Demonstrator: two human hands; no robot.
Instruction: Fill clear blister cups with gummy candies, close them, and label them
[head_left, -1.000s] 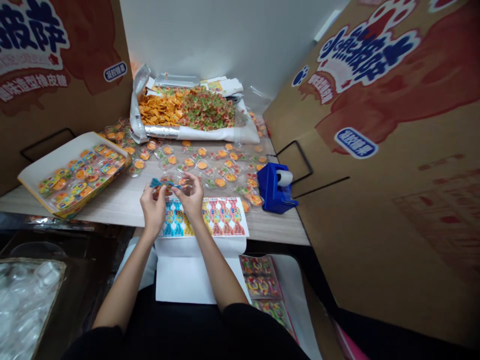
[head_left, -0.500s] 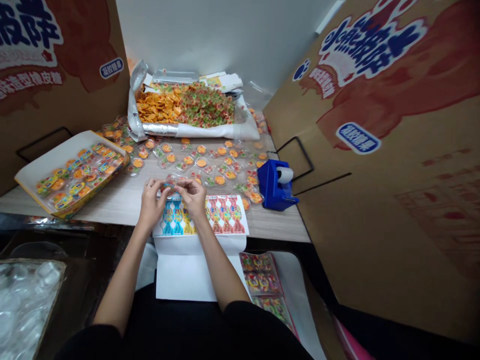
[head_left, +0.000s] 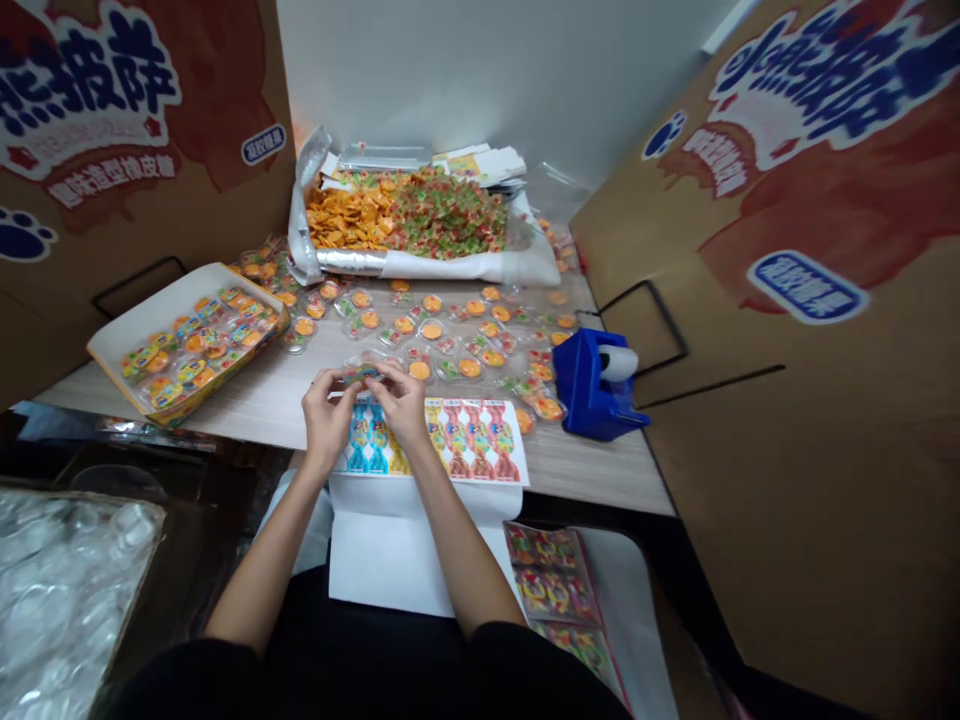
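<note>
My left hand (head_left: 325, 418) and my right hand (head_left: 403, 402) are side by side, fingertips pinching a small clear plastic candy pack (head_left: 365, 372) between them. A colourful sticker seems to be on the pack, partly covered by my fingers. Below my hands, a printed sticker sheet (head_left: 480, 442) with blue, yellow and red labels lies at the table's front edge. Its white backing paper (head_left: 382, 560) hangs over the edge to my lap. Just past my fingers, several clear packs (head_left: 469, 368) with orange and green candies are spread on the table.
To the left is an open display box (head_left: 187, 395) with labelled packs. A lined tray (head_left: 450, 268) of orange and green-red candies stands behind. On the right is a blue tape dispenser (head_left: 592, 390). Large cartons (head_left: 720, 400) flank the table; a bin of clear plastic shells (head_left: 60, 600) sits lower left.
The camera view has turned slightly left, so everything appears shifted to the right. Both hands keep hold of the candy pack, with only small finger movement.
</note>
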